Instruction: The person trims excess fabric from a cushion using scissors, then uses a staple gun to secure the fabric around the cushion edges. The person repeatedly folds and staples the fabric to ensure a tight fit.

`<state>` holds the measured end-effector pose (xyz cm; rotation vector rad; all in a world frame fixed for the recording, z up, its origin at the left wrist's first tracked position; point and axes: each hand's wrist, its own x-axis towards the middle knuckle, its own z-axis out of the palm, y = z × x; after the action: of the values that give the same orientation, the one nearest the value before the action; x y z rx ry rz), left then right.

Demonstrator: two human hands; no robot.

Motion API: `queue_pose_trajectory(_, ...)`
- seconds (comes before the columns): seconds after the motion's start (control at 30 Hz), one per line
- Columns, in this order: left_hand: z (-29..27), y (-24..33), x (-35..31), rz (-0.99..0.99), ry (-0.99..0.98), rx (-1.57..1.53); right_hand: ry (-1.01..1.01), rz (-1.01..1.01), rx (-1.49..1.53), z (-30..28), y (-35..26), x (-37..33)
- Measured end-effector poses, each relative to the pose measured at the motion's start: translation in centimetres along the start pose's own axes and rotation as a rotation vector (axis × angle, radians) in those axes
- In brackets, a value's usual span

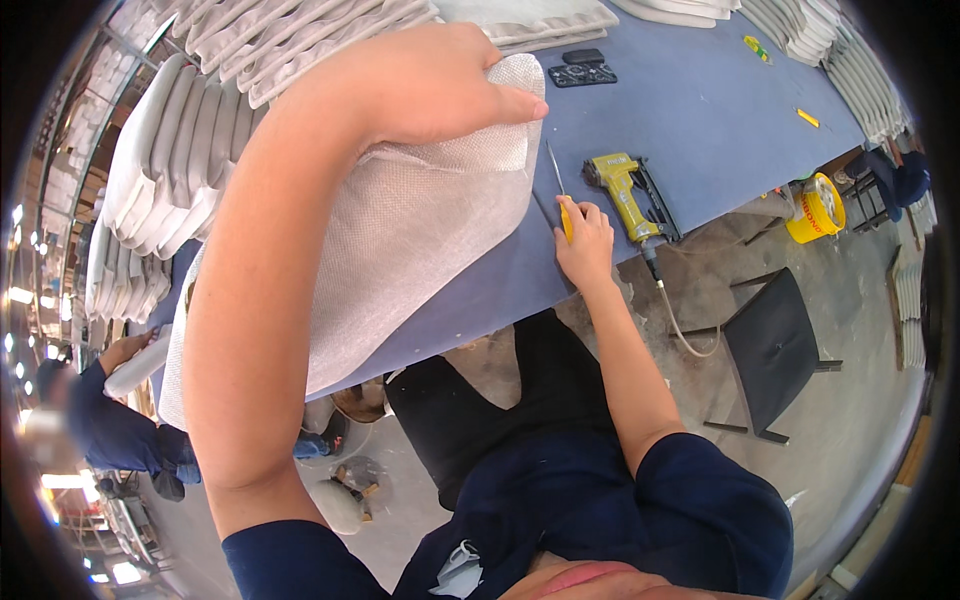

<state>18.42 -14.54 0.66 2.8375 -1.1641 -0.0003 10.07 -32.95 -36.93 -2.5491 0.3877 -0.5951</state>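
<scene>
Left hand (435,88) grips grey panel (420,230), apparently steadying it; right hand (586,246) grips pointed tool (567,218), yellow stapler (624,194) right of it, presumably for reach.

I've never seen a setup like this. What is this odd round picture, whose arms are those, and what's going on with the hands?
There is no robot here: a person works with two bare hands. The single picture comes from a wide-angle camera on that person's head, looking down, so straight edges bend near the rim.

The left hand rests on a pale, fabric-covered panel; its fingers are partly hidden, so how firmly it holds is unclear. The right hand holds a thin metal tool with a yellow handle.

On the blue table, beside that tool, lies a yellow-and-black staple gun with a hose hanging off the edge. Farther back are two small black objects and stacks of pale panels.
</scene>
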Motion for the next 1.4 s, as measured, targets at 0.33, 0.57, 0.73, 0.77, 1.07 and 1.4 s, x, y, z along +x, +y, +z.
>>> queue_pose_trajectory(0.33, -1.8, 1.9, -2.2, 0.032, -0.146, -0.025, 0.072, 0.257, 1.855, -13.2, -5.4, 4.2)
queue_pose_trajectory(0.57, 0.0, 1.8, -3.5, 0.133, 0.034, -0.079, -0.05, -0.187, 1.621, -21.8, -8.0, 5.4)
queue_pose_trajectory(0.73, 0.2, 2.4, -3.7, 0.155, 0.027, -0.023, 0.137, -0.255, 1.479, -25.2, -10.0, 7.3)
queue_pose_trajectory(0.77, 0.3, 2.3, -3.8, 0.164, 0.052, -0.023, 0.168, -0.27, 1.489, -25.6, -10.0, 7.8)
queue_pose_trajectory(1.07, -1.3, 3.7, -3.6, 0.065, -0.15, -0.015, 0.156, -0.183, 1.156, -26.5, -14.3, 8.5)
queue_pose_trajectory(1.4, -1.1, 3.4, -3.7, 0.077, -0.092, -0.012, 0.248, -0.48, 0.997, -27.5, -15.1, 8.6)
